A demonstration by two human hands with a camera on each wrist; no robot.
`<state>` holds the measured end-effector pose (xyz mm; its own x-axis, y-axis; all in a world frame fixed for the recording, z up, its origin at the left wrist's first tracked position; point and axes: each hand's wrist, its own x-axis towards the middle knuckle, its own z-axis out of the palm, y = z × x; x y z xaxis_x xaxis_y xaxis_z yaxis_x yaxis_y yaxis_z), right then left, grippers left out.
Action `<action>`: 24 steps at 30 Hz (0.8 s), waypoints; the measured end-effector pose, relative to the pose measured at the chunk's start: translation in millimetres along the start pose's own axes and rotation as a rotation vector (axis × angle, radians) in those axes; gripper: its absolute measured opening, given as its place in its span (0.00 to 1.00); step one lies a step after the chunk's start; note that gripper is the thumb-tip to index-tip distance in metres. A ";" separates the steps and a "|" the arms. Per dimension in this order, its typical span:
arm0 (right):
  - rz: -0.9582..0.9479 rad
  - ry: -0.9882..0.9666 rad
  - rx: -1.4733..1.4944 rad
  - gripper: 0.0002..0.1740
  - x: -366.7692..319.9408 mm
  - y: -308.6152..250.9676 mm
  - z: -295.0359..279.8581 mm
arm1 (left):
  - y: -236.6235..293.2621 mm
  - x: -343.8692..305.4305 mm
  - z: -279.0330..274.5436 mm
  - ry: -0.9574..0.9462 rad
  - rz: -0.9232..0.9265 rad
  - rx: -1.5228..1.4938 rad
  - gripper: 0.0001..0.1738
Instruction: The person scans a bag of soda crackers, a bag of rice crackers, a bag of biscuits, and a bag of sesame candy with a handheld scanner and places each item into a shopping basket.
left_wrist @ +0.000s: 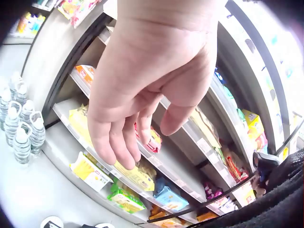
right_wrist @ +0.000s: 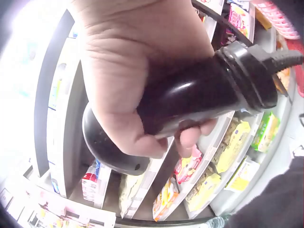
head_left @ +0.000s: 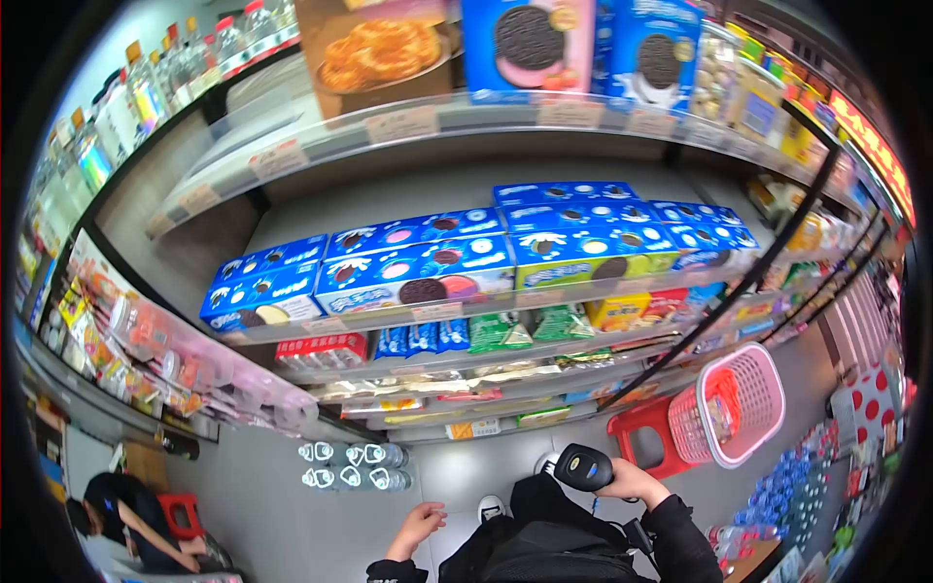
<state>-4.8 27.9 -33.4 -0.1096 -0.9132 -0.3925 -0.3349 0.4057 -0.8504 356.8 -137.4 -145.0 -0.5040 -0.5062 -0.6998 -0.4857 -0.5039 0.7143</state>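
My right hand [head_left: 634,483] grips a black handheld barcode scanner [head_left: 581,466] in front of my body. In the right wrist view the fingers curl round the scanner's handle [right_wrist: 190,97], and a cable leaves its end. My left hand [head_left: 418,530] hangs low with nothing in it; the left wrist view shows its fingers [left_wrist: 126,142] loosely bent. Ahead of both hands stands a store shelf with blue boxes of sandwich cookies [head_left: 418,282] stacked in rows, beyond the reach of either hand at present.
Several large water bottles [head_left: 355,466] stand on the floor at left. A pink basket [head_left: 729,403] rests by a red stool [head_left: 646,437] at right. Bagged snacks [head_left: 501,331] fill lower shelves. Another person [head_left: 146,520] is low at the far left.
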 end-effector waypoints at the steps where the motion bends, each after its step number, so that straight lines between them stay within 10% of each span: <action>1: -0.001 0.030 0.006 0.19 -8.8 0.1 0.3 | 6.0 -1.5 3.5 -0.018 0.013 0.022 0.18; 13: -0.004 0.210 -0.036 0.24 -100.0 36.6 -34.4 | 66.5 -0.2 81.6 -0.107 0.099 0.133 0.19; 24: 0.106 0.570 0.351 0.24 -256.2 164.2 -106.0 | 82.6 42.9 272.9 -0.307 0.000 0.326 0.19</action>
<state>-130.9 324.4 -35.4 -0.6335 -0.7062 -0.3161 0.0183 0.3948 -0.9186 100.1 -9.8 -113.8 -0.6685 -0.2503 -0.7003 -0.6610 -0.2317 0.7137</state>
